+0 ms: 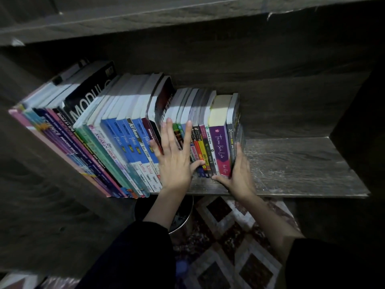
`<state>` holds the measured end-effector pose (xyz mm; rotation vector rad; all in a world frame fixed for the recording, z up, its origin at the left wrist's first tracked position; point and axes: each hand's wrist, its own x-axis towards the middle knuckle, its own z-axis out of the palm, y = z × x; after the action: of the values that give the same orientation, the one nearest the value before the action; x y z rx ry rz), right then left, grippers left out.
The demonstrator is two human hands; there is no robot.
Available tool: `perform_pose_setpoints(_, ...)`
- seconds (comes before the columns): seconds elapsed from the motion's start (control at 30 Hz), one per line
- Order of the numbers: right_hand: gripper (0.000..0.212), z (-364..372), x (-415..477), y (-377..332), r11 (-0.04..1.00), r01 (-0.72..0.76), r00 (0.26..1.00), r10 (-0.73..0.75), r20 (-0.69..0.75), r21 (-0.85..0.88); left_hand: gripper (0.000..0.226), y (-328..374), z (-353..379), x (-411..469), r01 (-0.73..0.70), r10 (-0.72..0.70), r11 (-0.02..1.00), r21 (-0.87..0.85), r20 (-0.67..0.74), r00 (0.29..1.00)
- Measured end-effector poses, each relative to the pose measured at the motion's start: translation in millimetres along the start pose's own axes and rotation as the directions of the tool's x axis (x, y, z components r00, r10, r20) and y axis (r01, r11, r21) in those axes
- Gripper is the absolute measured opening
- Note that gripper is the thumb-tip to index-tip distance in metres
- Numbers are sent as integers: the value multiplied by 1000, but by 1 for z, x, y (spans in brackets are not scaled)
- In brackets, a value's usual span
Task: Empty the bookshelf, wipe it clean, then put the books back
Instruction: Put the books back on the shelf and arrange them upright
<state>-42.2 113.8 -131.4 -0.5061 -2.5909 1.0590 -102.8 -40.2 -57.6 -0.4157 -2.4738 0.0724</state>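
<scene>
Plainly the shelf [291,170] holds a full row; tall textbooks [116,142] stand packed at the left, small paperbacks [210,149] beside them; the left hand [177,161] lies spread flat on the spines, the right hand [239,172] cups the row's right end, fingers together; bare board lies to the right; whether emptying is starting or restocking is ending, I cannot tell.

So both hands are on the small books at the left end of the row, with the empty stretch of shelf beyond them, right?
Not quite. In the head view the left hand and right hand are on the small books at the right end of the row; the bare shelf does lie beyond them.
</scene>
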Motion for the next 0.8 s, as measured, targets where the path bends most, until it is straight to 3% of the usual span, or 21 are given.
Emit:
perform_pose_setpoints(0.23,133,4,-2,-2,1000,-7,1000,7,-17,6,137,-1,-1,-1,-14,14,1000,-10,8,1000)
perform_pose_setpoints(0.6,141,12,-2,-19,990,-136,986,133,-99,-31,144,-4,0,-1,-56,56,998,-9,12,998)
perform_pose_setpoints(0.8,134,14,-7,-25,979,-170,979,182,-97,117,135,-8,-13,-7,-81,84,989,-121,20,996)
